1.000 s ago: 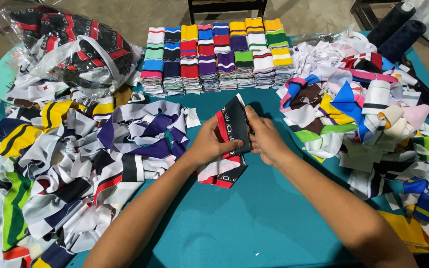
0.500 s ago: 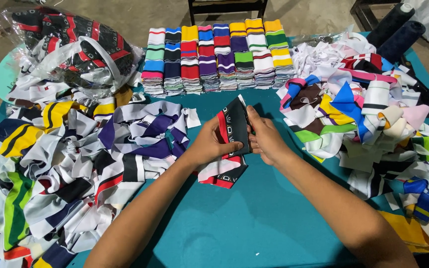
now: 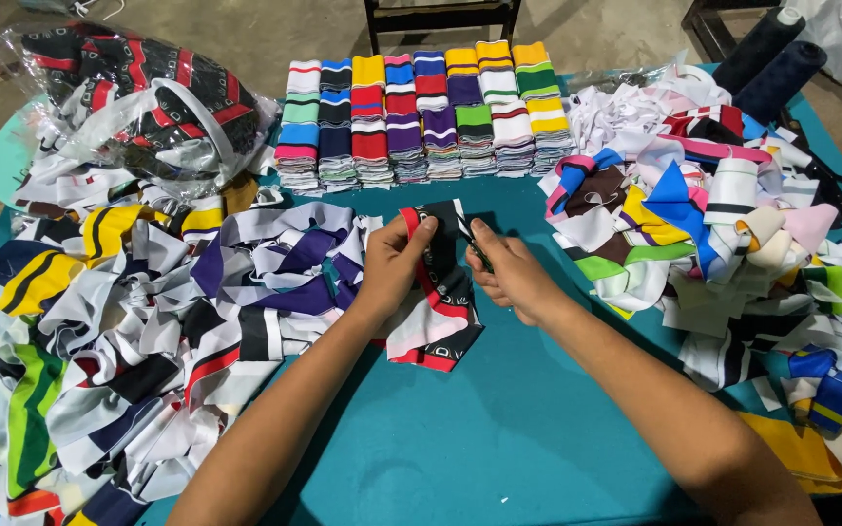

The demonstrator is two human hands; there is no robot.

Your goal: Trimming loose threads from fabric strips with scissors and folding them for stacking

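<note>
Both hands [image 3: 455,268] have lowered the black-and-red fabric strip [image 3: 438,292] slightly toward the table [image 3: 499,438].

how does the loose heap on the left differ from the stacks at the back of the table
The left heap is a jumbled, crumpled sprawl of strips lying every way; the back stacks are flat, folded pieces set in tidy rows. The heap spreads across much of the table edge; the stacks keep to a compact block. The heap lies beside the left hand; the stacks sit beyond both hands. Both are striped, many-coloured cloth.
</note>
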